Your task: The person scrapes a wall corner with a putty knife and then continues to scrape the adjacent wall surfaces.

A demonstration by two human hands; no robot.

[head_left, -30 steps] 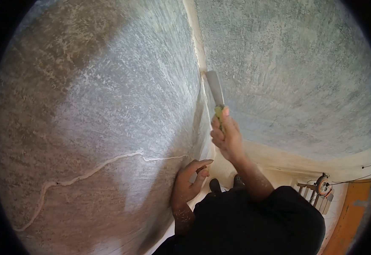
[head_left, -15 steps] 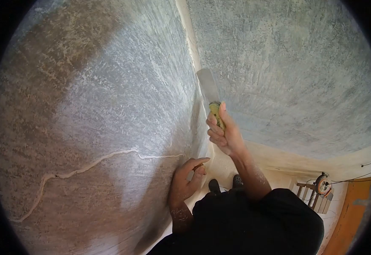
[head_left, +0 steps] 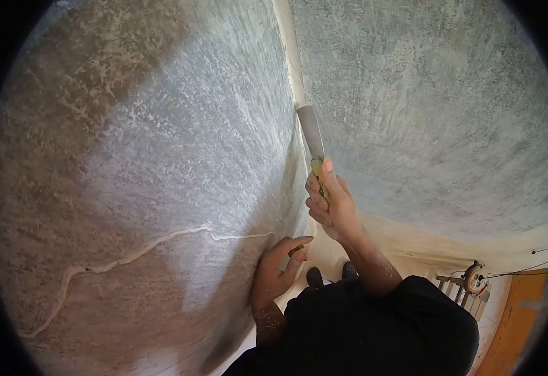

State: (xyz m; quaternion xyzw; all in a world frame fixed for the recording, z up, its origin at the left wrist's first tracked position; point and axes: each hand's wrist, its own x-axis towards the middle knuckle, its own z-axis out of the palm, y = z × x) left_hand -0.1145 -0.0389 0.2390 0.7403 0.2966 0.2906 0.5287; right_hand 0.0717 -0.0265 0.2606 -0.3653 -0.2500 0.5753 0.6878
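My right hand [head_left: 341, 207] is closed round the yellow-green handle of a putty knife [head_left: 312, 133], thumb lying along it. The grey metal blade points up, and its tip is at the pale seam [head_left: 294, 69] where two walls meet. Lower down, my left hand [head_left: 273, 272] is beside the left wall [head_left: 180, 169], fingers curled. A small brownish bit shows between its thumb and forefinger, too little to make out. Whitish dust marks both forearms.
A pale filled crack [head_left: 136, 252] runs across the left wall. Rough grey-blue plaster covers the right wall [head_left: 424, 119]. At lower right are a cable reel [head_left: 476, 279], a slatted wooden piece [head_left: 473, 306] and an orange panel [head_left: 517, 313]. My dark shoes [head_left: 315, 277] are on the floor below.
The putty knife has turned, so its blade looks narrower and more edge-on, and my right hand has shifted slightly down. The view has moved a little; my left hand keeps its pose.
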